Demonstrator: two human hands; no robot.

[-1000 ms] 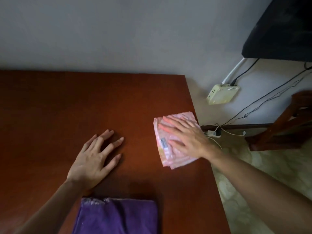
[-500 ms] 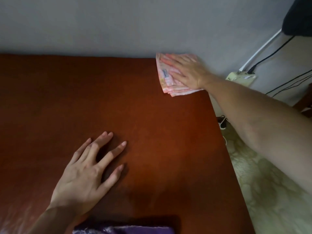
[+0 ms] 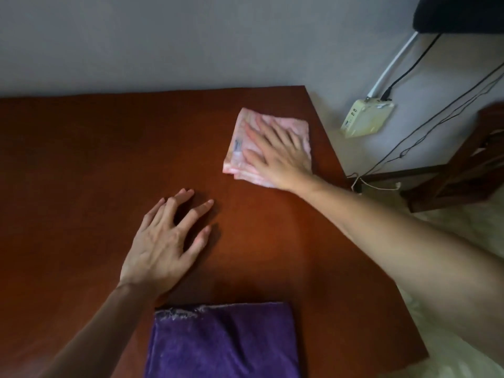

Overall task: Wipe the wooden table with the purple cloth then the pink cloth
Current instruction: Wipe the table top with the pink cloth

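The left hand rests on the bare wooden worktop with its fingers straight and spread, holding nothing. The purple cloth, folded, lies at the near edge just behind this wrist, untouched.

To the right, the pink cloth, folded into a rough square, lies flat near the far right corner of the worktop. The right hand presses down on it, palm flat, fingers straight and fanned toward the wall; nothing is pinched or gripped. The cloth sits directly under these fingers, so the right hand is the working hand. The unwiped surface appears to extend leftward and toward the person; the next stroke probably runs that way.
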